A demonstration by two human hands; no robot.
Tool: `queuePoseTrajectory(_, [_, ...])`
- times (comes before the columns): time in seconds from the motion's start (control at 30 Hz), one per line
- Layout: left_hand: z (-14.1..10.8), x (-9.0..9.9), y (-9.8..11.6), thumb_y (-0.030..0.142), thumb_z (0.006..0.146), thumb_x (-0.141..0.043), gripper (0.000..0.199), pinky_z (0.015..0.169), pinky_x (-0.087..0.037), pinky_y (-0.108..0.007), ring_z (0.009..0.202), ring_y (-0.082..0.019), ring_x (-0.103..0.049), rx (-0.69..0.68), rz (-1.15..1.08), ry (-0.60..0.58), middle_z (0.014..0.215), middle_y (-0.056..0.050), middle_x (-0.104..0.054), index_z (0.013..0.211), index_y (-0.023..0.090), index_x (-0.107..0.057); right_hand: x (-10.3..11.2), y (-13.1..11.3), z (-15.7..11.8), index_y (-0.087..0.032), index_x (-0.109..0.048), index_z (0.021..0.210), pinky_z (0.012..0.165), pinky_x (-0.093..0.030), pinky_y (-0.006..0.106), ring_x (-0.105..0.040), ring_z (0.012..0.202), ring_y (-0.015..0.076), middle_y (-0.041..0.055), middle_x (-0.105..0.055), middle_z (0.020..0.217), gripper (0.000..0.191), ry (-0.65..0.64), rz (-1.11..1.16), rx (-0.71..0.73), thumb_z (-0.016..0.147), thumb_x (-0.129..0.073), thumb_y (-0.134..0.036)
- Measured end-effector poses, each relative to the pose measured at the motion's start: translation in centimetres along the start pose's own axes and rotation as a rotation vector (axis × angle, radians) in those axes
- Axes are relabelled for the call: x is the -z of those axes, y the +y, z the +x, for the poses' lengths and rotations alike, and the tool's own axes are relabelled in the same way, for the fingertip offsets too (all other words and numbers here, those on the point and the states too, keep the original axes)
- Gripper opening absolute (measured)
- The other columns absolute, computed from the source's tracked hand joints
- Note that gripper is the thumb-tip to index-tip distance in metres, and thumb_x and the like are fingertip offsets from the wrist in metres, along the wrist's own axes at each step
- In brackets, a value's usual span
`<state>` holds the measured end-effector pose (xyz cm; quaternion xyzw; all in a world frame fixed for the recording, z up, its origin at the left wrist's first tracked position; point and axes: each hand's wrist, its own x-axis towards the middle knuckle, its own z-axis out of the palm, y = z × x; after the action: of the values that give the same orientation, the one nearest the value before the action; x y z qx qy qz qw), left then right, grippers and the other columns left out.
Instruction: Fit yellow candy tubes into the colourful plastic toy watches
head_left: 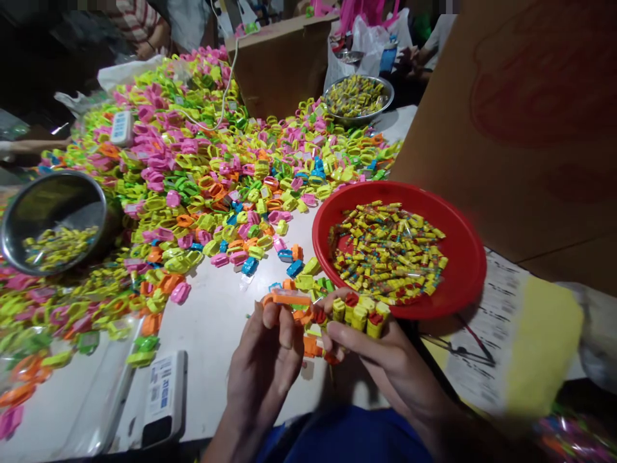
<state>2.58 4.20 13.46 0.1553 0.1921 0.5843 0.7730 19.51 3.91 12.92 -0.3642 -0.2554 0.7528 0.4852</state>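
Observation:
My left hand (258, 357) pinches an orange plastic toy watch (292, 298) between thumb and fingers, just above the white table. Close beside it, my right hand (385, 354) is closed around a bundle of small yellow and red wrapped rolls (359, 315), their ends facing up. One red-tipped roll at the right fingertips lies near the orange piece; I cannot tell whether they touch. Just beyond my right hand stands a red basin (463, 257) holding many more of these rolls. Several orange, yellow and green plastic pieces lie under and behind my hands.
A large heap of coloured plastic pieces (159, 148) covers the far and left table. Metal bowls with rolls stand at the left (103, 212) and back (385, 103). Cardboard boxes (284, 64) rise behind and at right. A white device (166, 392) lies front left. Other people's arms show behind.

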Motion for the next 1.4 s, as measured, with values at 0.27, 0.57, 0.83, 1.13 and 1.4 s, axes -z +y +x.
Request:
queuePoseTrajectory(0.27, [-0.5,0.4,0.0,0.036,0.104,-0.069,0.023,0.047,-0.057,-0.013,0.052,-0.01,-0.07,0.007,0.122,-0.064,0.078,0.0,-0.079,0.087,0.021,-0.073,0.3,0.1,0.0,-0.023,-0.075,0.111,0.066,-0.047,0.024,-0.064,0.07,0.0124,-0.002,-0.072,0.072,0.039,-0.075,0.029,-0.054,0.084,-0.094,-0.044])
queuePoseTrajectory(0.57, [-0.5,1.7,-0.3,0.035,0.107,-0.066,0.025,0.049,-0.055,-0.013,0.054,-0.012,-0.074,-0.012,0.196,-0.148,0.079,-0.002,-0.08,0.088,0.018,-0.069,0.8,0.3,0.2,-0.022,-0.076,0.112,0.062,-0.044,0.023,-0.061,0.065,0.0112,-0.0011,-0.072,0.072,0.039,-0.06,-0.041,-0.036,0.084,-0.093,-0.044])
queuePoseTrajectory(0.83, [0.1,2.3,-0.7,0.03,0.115,-0.048,0.034,0.051,-0.059,-0.013,0.063,-0.012,-0.08,0.084,-0.058,-0.216,0.089,-0.002,-0.083,0.095,0.019,-0.073,1.7,1.0,0.4,-0.021,-0.073,0.109,0.056,-0.04,0.023,-0.06,0.06,0.0107,-0.0007,-0.071,0.071,0.036,-0.128,-0.091,-0.006,0.087,-0.091,-0.042])
queuePoseTrajectory(1.13, [0.0,2.9,-1.3,0.034,0.114,-0.049,0.033,0.052,-0.057,-0.012,0.065,-0.014,-0.081,0.074,-0.006,-0.235,0.087,-0.005,-0.083,0.095,0.019,-0.07,1.4,0.4,0.2,-0.02,-0.072,0.104,0.054,-0.035,0.025,-0.055,0.058,0.0112,-0.0023,-0.067,0.066,0.034,-0.041,-0.185,0.051,0.087,-0.089,-0.045])
queuePoseTrajectory(1.4, [-0.1,4.7,-2.2,0.04,0.112,-0.051,0.036,0.039,-0.043,-0.013,0.042,-0.011,-0.064,0.019,0.272,-0.107,0.07,-0.002,-0.074,0.082,0.02,-0.052,2.4,2.2,0.3,-0.021,-0.074,0.108,0.055,-0.037,0.025,-0.052,0.058,0.0107,-0.004,-0.062,0.067,0.035,0.026,-0.241,0.006,0.09,-0.086,-0.048])
